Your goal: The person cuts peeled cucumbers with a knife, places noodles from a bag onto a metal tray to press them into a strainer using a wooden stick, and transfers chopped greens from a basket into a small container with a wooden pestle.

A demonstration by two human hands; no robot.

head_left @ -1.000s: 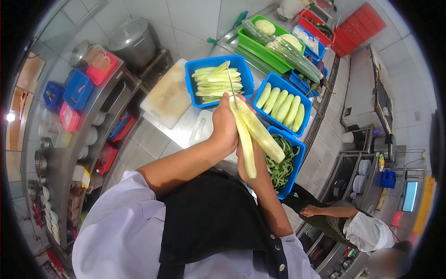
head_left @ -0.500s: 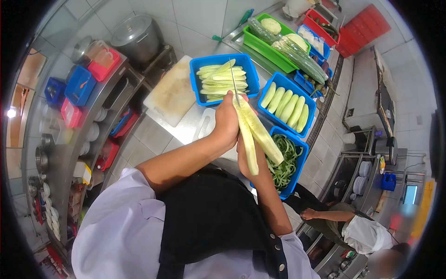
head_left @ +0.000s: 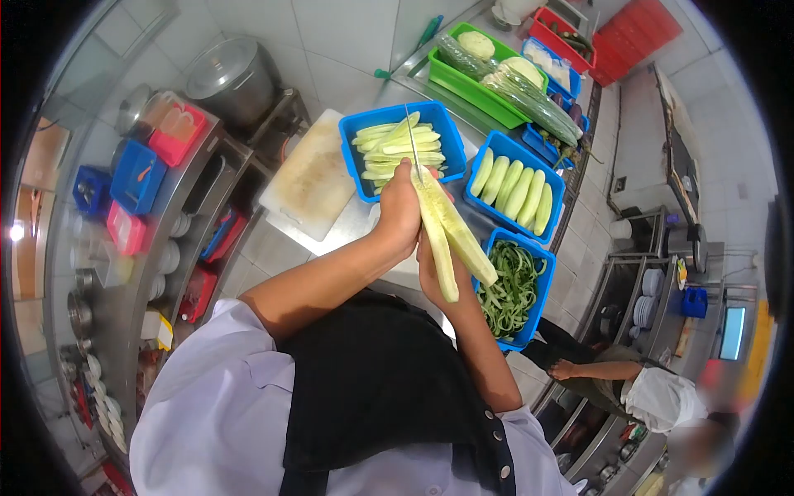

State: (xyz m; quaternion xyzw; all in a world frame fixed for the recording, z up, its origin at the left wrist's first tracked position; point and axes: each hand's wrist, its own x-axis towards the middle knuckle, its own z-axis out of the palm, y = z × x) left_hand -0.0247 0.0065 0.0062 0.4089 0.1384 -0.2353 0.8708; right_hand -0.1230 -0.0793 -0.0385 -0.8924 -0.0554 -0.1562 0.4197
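My left hand (head_left: 399,211) is wrapped round the far end of a peeled cucumber (head_left: 437,219), its fingertips showing on the other side. The cucumber is split lengthwise, with its two near ends spread apart. A knife (head_left: 411,136) is in the split, its thin blade sticking out past the far end. My right hand (head_left: 432,263) is closed below the cucumber, in line with the blade; the knife's handle is hidden there. Beyond my hands, a blue basket (head_left: 351,157) holds cut cucumber strips (head_left: 397,149). Whole peeled cucumbers (head_left: 514,188) lie in another blue basket (head_left: 558,198) to the right.
A blue basket (head_left: 542,302) holds green peelings (head_left: 509,289). A stained cutting board (head_left: 310,178) lies left of the strips. A green basket (head_left: 442,78) of wrapped vegetables stands farther back. Shelves (head_left: 157,281) line the left; another person (head_left: 608,372) is at the lower right.
The view has shifted slightly, and the cucumber sits a little farther left and higher in view. Both hands keep their hold, and the knife stays in the split.
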